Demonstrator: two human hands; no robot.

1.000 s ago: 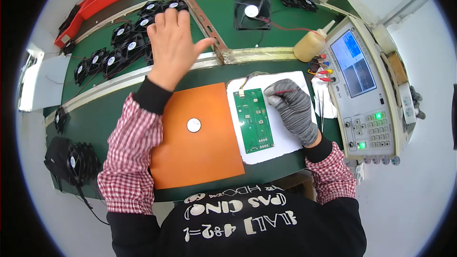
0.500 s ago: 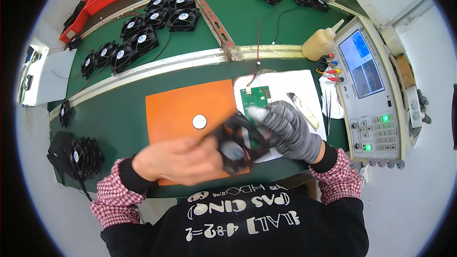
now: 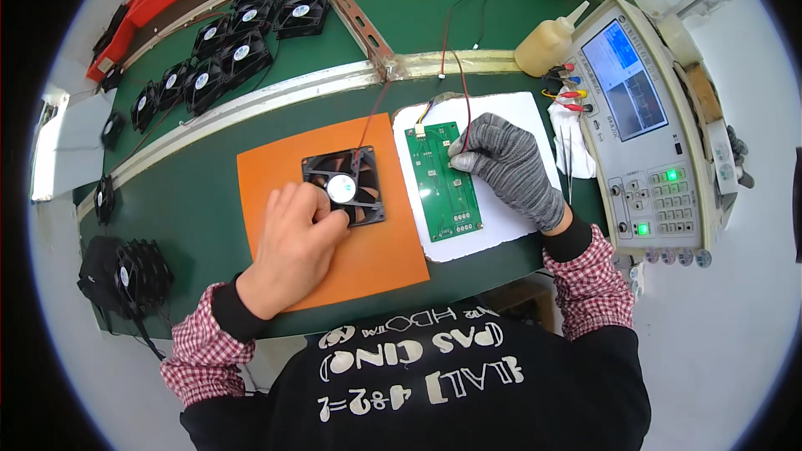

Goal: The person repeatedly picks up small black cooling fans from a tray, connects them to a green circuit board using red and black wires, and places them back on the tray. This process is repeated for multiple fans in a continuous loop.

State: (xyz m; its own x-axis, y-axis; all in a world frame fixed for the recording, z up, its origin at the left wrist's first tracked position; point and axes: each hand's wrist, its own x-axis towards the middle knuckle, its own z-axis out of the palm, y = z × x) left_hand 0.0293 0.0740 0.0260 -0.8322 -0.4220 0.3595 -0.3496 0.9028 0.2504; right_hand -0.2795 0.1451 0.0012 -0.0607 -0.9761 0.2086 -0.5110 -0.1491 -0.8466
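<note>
A square black cooling fan [image 3: 368,197] with a round white label lies on the orange mat [image 3: 376,259]. My bare left hand [image 3: 299,238] has its fingers curled at the fan's lower left side, gripping the frame. To the right, my right hand [image 3: 511,169] in a grey knit glove pinches the end of the fan's red and black cable [image 3: 465,96] over the green circuit board [image 3: 436,200]. Its fingertips touch the board's right edge near a small white socket; they hide the cable's plug, so I cannot tell whether it is seated. The board rests on a white sheet [image 3: 522,108].
A tester with a lit screen [image 3: 631,92] stands at the right, beside a beige squeeze bottle [image 3: 541,48] and tweezers [image 3: 570,163] on white tissue. Several black fans [image 3: 238,54] fill the back left. A slotted metal rail [image 3: 351,17] divides the back bench.
The fan, held between both hands before, now lies on the orange mat. My right hand has moved with the cable to the board. The round white disc on the mat is no longer visible.
</note>
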